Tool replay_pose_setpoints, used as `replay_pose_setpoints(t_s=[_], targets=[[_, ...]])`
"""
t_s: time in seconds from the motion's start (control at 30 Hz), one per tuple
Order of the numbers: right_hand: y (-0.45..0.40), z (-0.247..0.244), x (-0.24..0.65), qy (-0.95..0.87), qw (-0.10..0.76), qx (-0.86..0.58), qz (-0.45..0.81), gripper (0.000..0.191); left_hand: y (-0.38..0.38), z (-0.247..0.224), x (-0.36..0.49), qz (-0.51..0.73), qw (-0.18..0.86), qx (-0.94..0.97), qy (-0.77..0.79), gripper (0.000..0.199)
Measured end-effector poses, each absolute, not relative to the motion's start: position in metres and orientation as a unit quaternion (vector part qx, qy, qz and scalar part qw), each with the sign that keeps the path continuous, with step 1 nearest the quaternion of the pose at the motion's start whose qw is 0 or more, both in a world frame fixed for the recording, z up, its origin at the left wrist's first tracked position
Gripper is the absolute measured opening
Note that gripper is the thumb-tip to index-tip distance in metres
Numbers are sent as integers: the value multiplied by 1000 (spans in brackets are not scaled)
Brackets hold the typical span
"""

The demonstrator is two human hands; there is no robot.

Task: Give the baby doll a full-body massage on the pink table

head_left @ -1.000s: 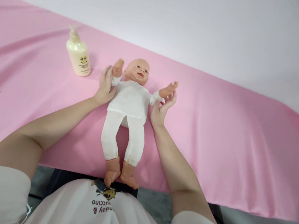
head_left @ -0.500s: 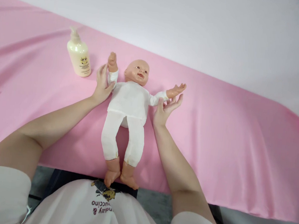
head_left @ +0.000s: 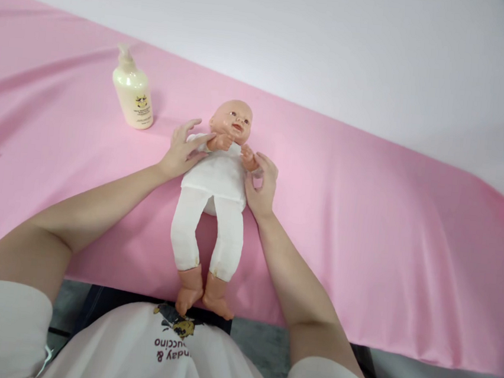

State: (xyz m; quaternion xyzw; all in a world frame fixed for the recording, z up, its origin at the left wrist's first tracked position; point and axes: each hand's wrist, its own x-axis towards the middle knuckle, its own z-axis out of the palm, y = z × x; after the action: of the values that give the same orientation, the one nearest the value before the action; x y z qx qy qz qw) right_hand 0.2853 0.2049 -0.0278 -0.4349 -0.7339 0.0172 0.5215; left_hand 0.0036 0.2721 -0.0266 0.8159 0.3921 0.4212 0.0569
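Note:
A baby doll (head_left: 215, 170) in a white top and trousers lies on its back on the pink cloth, feet towards me. Its bent arms rest over the chest, the small hands under the chin. My left hand (head_left: 182, 151) holds the doll's arm at the left between thumb and fingers, with one finger raised off it. Around the sleeve at the right, my right hand (head_left: 265, 185) has its fingers curled, the thumb by the doll's side.
A cream pump bottle (head_left: 133, 97) stands up and to the left of the doll. The pink cloth (head_left: 384, 243) spreads across the table with some folds. Behind it is a white surface (head_left: 337, 48). The doll's feet lie at the front edge.
Both hands have moved inward, bringing the doll's outspread arms together over its chest. The doll's body and the bottle are where they were.

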Motion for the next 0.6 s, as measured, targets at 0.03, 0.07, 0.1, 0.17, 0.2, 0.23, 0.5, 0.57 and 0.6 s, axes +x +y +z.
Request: replay_pose_setpoints(t_s=[0.03, 0.07, 0.1, 0.17, 0.2, 0.23, 0.5, 0.57, 0.6], targets=[[206, -28, 285, -740, 512, -436, 13, 40, 271, -26, 4, 415, 58, 819, 391, 53], [206, -28, 285, -745, 503, -438, 12, 39, 270, -24, 4, 409, 59, 823, 391, 51], [207, -29, 285, -748, 498, -439, 12, 38, 269, -23, 5, 404, 60, 825, 390, 50], [207, -30, 284, -750, 497, -436, 17, 37, 268, -22, 5, 398, 62, 828, 390, 49], [207, -30, 284, -745, 505, -435, 21, 37, 268, -22, 5, 400, 64, 827, 391, 49], [206, -30, 284, -735, 518, -437, 28, 38, 269, -23, 5, 405, 65, 825, 390, 51], [224, -47, 299, -527, 687, -475, 157, 62, 299, -52, -9, 542, 111, 736, 390, 85], [233, -56, 307, -450, 713, -498, 202, 64, 311, -62, -14, 570, 145, 705, 396, 88], [237, -59, 311, -415, 720, -511, 221, 65, 316, -66, -16, 579, 162, 694, 396, 88]])
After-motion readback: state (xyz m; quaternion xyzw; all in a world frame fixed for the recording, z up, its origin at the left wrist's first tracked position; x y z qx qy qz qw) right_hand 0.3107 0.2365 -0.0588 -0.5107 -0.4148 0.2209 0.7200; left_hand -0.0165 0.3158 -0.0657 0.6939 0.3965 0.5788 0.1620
